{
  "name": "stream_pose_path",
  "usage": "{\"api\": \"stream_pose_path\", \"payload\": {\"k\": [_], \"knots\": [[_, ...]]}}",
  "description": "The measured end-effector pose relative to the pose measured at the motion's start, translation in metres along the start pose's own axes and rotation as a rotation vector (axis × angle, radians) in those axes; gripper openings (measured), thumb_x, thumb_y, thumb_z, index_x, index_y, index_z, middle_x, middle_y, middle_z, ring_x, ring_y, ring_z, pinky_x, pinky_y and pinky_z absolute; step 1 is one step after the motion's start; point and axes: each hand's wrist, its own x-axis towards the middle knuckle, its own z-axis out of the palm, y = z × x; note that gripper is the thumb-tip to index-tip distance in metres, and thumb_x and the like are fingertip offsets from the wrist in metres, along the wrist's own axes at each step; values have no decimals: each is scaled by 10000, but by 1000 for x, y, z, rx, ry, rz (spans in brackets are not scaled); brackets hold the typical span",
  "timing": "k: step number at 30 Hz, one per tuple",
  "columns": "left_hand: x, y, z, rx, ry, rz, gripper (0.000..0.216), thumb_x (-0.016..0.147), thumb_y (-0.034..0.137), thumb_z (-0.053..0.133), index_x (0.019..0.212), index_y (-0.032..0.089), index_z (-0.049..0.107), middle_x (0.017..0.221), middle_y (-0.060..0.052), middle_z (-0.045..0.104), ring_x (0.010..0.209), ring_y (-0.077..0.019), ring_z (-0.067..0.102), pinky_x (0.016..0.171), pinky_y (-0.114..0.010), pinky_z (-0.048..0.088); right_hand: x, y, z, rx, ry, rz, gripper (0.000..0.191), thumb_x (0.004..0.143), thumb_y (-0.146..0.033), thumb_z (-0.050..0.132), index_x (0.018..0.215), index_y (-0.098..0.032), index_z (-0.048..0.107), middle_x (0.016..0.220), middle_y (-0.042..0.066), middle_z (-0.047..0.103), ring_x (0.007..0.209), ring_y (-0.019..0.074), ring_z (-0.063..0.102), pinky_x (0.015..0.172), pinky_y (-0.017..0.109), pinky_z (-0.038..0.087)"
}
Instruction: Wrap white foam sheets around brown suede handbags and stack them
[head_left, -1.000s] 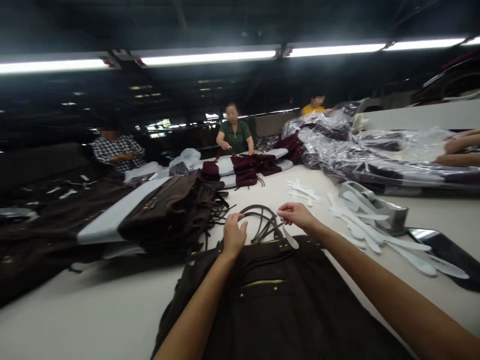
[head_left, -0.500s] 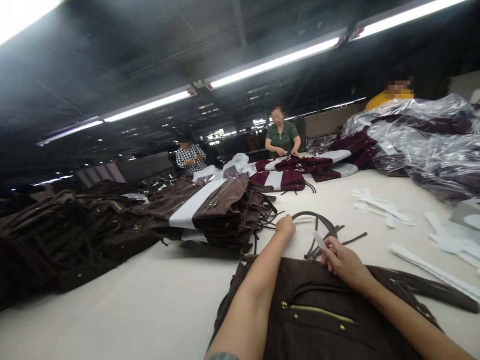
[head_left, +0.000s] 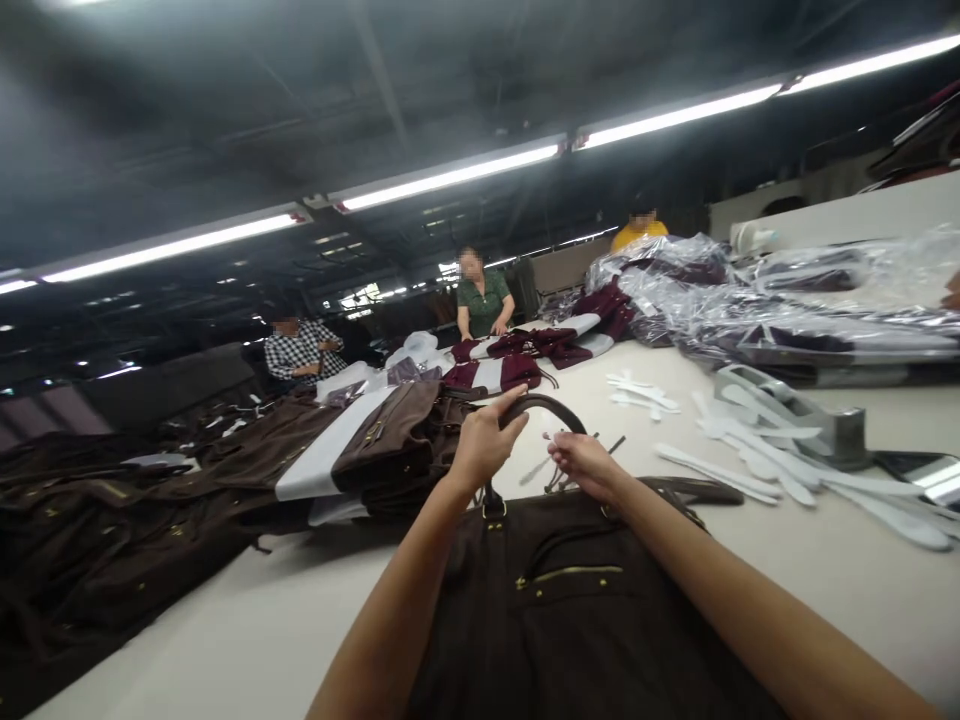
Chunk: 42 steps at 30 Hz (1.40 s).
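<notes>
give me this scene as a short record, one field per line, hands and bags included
main item: dark brown bag with gold-coloured zip, on the pale table
left hand: at the bag's arched handle, grip unclear
right hand: fingertips together near the handle; anything pinched is too small to tell
to the right: loose white strips, grey holder
to the left: brown bags with a white band
further back: maroon bags, plastic-wrapped bags
</notes>
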Motion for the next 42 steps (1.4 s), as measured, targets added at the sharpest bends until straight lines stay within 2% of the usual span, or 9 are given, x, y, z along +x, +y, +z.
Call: {"api": "stream_pose_path", "payload": {"k": [5, 11, 16, 22, 27, 31, 35, 39, 42], "knots": [[-48, 15, 5, 35, 1, 89, 395, 898, 380, 576, 1290, 331, 592, 1190, -43, 677, 1071, -226, 631, 936, -318, 463, -19, -15, 6, 134, -61, -119, 133, 742, -211, 694, 744, -148, 577, 698, 20, 587, 553, 64, 491, 517, 173, 437], [-69, 21, 22, -354, 25, -27, 262, 814, 294, 665, 1061, 209, 680, 974, -37, 691, 847, -152, 616, 780, -244, 461, -43, -1, -2, 156, -209, -267, 296, 697, -363, 767, 894, -173, 654, 661, -18, 557, 495, 51, 368, 433, 173, 292], [-63, 23, 35, -457, 46, -176, 506, 801, 512, 666, 1147, 152, 589, 562, 73, 481, 506, -77, 379, 512, -198, 291, -58, -5, -2, 10, -257, -304, 344, 699, -462, 758, 808, -153, 654, 615, -12, 560, 448, 44, 335, 409, 187, 216], [-45, 27, 36, -537, -76, -58, 387, 850, 501, 591, 793, 131, 691, 592, 25, 502, 589, -100, 441, 585, -220, 355, -58, -15, 5, -83, -269, -356, 380, 717, -491, 737, 711, -128, 624, 615, 14, 597, 431, 44, 358, 407, 204, 243], [-26, 6, 30, -599, 105, -149, 371, 772, 476, 689, 922, 143, 750, 726, -20, 659, 652, -129, 545, 635, -240, 425, -60, -19, -7, -171, -310, -200, 539, 690, -448, 781, 1094, -143, 596, 679, 9, 660, 397, 31, 339, 396, 187, 208], [-17, -13, 28, -618, 169, -176, 327, 773, 446, 707, 922, 159, 757, 864, -45, 709, 788, -158, 620, 735, -256, 472, -64, -18, -15, -141, -222, -195, 519, 662, -381, 812, 1084, -180, 586, 621, -64, 584, 381, 13, 291, 379, 175, 141], [-17, -17, 36, -477, 151, -47, 291, 828, 422, 663, 963, 181, 756, 968, -70, 681, 895, -176, 630, 780, -263, 495, -61, -18, -11, -46, -261, -210, 328, 700, -349, 764, 955, -151, 709, 723, 4, 646, 430, 14, 369, 407, 183, 215], [-22, -12, 46, -442, 97, 74, 258, 895, 392, 587, 998, 210, 738, 1155, -77, 658, 977, -182, 628, 758, -252, 515, -58, -17, -7, -57, -233, -292, 394, 680, -275, 744, 1063, -181, 734, 790, 53, 698, 609, 106, 580, 499, 197, 353], [-26, -10, 49, -434, 60, 99, 259, 921, 372, 556, 1054, 213, 711, 1107, -55, 692, 800, -136, 638, 721, -243, 513, -59, -18, -4, -190, -150, -439, 344, 730, -357, 739, 1022, -175, 744, 840, 67, 700, 654, 147, 608, 563, 253, 439]]}}
